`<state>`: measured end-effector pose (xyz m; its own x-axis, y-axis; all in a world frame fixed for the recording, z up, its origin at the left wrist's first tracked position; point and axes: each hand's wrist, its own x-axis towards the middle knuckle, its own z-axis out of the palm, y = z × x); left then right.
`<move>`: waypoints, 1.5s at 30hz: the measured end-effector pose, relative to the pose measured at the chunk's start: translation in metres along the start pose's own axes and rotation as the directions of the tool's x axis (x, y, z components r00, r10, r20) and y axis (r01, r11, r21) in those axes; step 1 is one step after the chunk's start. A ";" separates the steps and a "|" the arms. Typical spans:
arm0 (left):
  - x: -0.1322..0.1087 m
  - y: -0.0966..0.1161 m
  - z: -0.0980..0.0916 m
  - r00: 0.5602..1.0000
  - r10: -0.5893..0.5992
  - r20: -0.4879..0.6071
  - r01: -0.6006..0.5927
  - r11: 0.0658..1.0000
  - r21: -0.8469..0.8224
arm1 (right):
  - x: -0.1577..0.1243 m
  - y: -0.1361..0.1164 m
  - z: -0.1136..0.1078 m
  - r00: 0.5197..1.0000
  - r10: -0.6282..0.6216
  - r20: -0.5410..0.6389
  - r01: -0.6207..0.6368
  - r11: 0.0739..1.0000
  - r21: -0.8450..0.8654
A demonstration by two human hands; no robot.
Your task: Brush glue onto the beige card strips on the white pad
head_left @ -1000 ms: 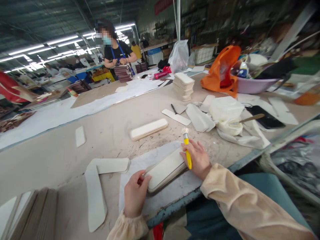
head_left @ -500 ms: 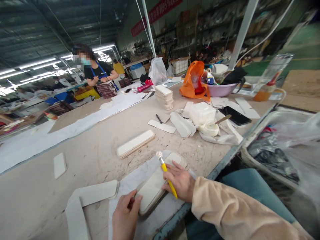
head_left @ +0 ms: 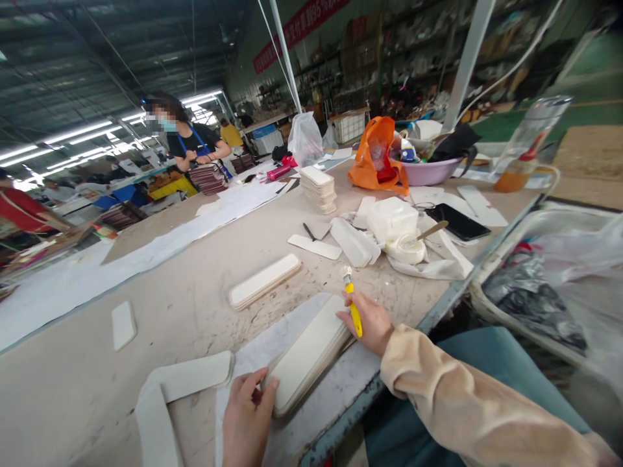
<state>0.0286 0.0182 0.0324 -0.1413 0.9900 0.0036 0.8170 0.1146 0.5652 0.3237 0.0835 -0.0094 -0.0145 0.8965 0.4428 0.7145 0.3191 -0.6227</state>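
A stack of long white panels with rounded ends lies on a pale sheet near the table's front edge. My left hand is closed at the stack's near end, thumb and forefinger at the corner of the top panel. My right hand is closed around a yellow-handled brush, whose bristle tip carries white paste and points away from me. Fingers of this hand also touch the stack's far end. Beyond the stack is a second, narrower pile of white strips.
An L-shaped white piece and a small white piece lie left. Farther back are a white tub, a roll of white tape, a phone, an orange bag and a purple basin. A co-worker stands across the table.
My right hand has moved away and to the right with the brush, from over the stack to its far end. The top panel now lies more squarely over the stack. My left hand has barely shifted.
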 end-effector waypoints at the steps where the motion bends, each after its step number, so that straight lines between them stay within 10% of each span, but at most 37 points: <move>1: 0.000 0.000 0.000 1.000 0.013 -0.006 -0.013 1.000 0.003 | 0.001 -0.001 0.000 1.000 -0.015 -0.006 0.015 1.000 0.017; 8: 0.001 -0.005 0.003 0.985 0.154 -0.077 -0.153 0.988 0.022 | 0.006 -0.013 -0.002 0.991 0.096 -0.095 -0.056 0.930 0.362; 13: 0.005 0.014 -0.005 0.993 0.119 0.014 -0.116 0.987 -0.110 | 0.025 -0.036 -0.015 0.956 0.284 -0.078 -0.085 0.520 0.850; 18: 0.002 0.063 -0.005 0.952 0.104 0.287 0.005 0.935 -0.354 | 0.044 -0.054 -0.043 0.958 0.287 -0.026 -0.042 0.227 0.973; 28: -0.046 0.118 0.066 0.950 -0.099 0.296 0.273 0.721 -0.636 | 0.045 -0.029 -0.056 0.912 0.391 -0.129 -0.046 0.408 0.912; 35: -0.058 0.148 0.065 0.939 -0.074 0.337 0.300 0.658 -0.690 | 0.043 -0.017 -0.066 0.900 0.417 -0.127 -0.098 0.477 0.873; 45: -0.058 0.138 0.070 0.923 -0.060 0.381 0.341 0.586 -0.735 | 0.039 -0.009 -0.062 0.907 0.384 -0.174 -0.131 0.649 0.749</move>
<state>0.1890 -0.0180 0.0523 0.0337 0.9383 -0.3443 0.0190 0.3438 0.9389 0.3599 0.0966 0.0538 0.3830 0.8819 0.2750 -0.0582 0.3202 -0.9456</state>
